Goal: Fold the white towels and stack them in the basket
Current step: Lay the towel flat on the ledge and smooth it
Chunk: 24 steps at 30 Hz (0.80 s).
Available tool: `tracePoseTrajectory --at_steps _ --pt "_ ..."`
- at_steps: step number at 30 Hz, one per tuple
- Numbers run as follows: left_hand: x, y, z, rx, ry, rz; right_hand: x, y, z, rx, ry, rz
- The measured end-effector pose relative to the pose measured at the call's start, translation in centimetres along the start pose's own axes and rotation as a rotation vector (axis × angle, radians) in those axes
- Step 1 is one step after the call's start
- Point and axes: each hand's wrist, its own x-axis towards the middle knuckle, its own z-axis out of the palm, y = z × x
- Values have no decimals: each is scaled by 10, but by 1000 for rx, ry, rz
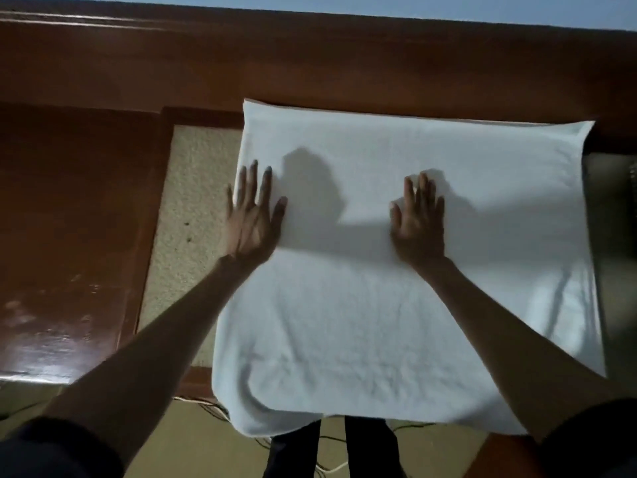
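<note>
A person presses both palms on a white towel (396, 322) spread flat across a brown wooden table (310, 70), its near edge drooping over the table's near side. The left hand (253, 219) lies on the towel's left border, fingers straight and fanned apart. The right hand (418, 224) rests near the towel's middle, fingers straight and close together, thumb splayed. A beige inset panel (193, 201) shows left of the towel; cables (206, 407) trail on the floor below.

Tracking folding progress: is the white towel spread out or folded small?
Spread out: the white towel lies wide and flat on the table, left hand and right hand resting open-palmed on it.
</note>
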Motion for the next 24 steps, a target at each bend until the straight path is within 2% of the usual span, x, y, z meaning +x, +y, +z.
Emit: tracePoseTrajectory --at_steps 3,6,9,12,17,21,24 --pt "-52 46 21 -179 -64 39 -61 -24 11 61 103 -60" --pt "-67 89 51 -275 -124 93 -108 -20 12 66 45 -86" --pt "-68 112 78 -79 -134 156 -128 31 -1 6 2 -110" --pt "-70 113 90 106 -85 165 -132 92 -21 -78 -13 -58" --pt "-71 116 88 141 -31 155 -141 182 -57 -121 -13 115" --pt "-69 122 86 163 -32 148 -145 235 -72 -158 20 136" --pt "-68 149 88 15 -5 -24 -143 255 -83 -147 32 230"
